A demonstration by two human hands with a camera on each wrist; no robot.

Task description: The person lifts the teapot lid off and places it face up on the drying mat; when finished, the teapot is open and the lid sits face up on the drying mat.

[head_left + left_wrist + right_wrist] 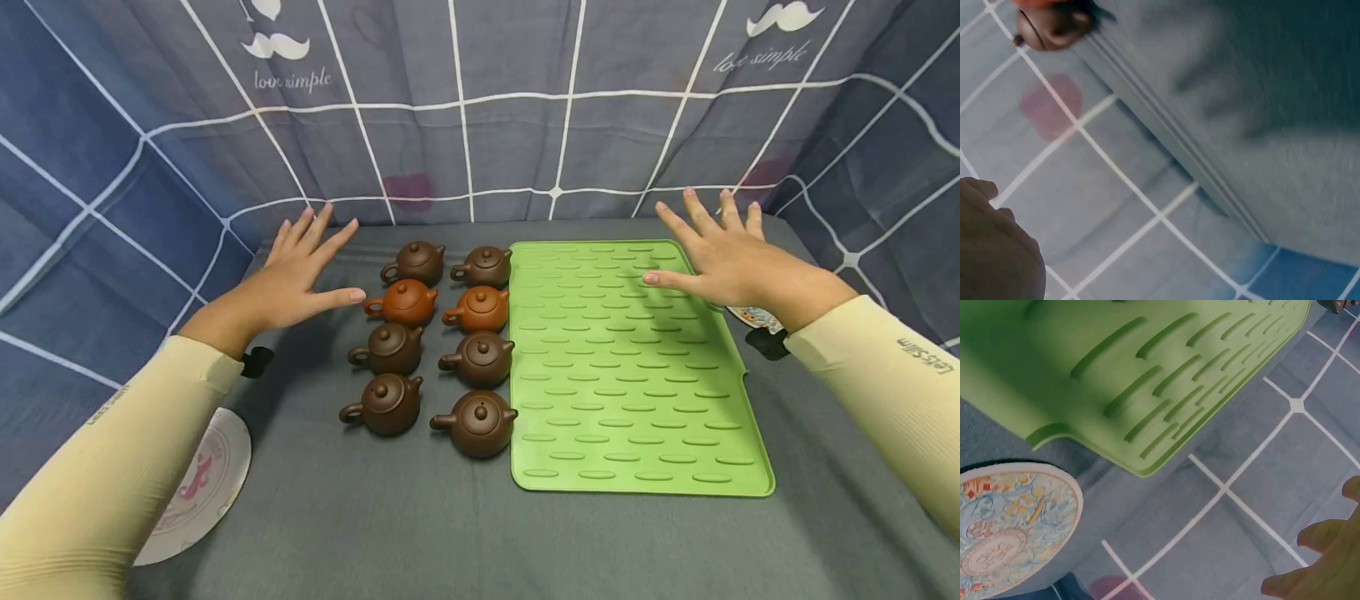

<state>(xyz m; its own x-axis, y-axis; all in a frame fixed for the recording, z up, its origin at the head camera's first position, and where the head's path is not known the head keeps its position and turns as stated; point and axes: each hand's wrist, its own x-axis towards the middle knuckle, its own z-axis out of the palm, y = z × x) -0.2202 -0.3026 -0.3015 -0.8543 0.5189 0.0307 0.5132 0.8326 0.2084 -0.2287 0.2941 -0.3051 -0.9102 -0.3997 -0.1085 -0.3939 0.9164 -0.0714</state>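
Observation:
My left hand [290, 279] is spread above the table, its thumb tip close to the handle of an orange-brown teapot [407, 302] in the head view. Nothing is held in it. Over the upper right part of the green drying mat [622, 383] my right hand [723, 254] hovers with fingers fanned out, also holding nothing. Several small teapots stand in two columns left of the mat: dark brown ones such as the front teapot [480, 423], plus a second orange-brown teapot [482, 309]. Their handles point left. The left wrist view catches a brown teapot [1054, 28] at its top edge.
A round white mat with a pink print [217, 467] lies at the left, partly under my sleeve. A round flower-patterned mat [1022, 525] lies right of the green mat, mostly hidden by my right arm in the head view. Checked curtains [510, 142] enclose the back and sides.

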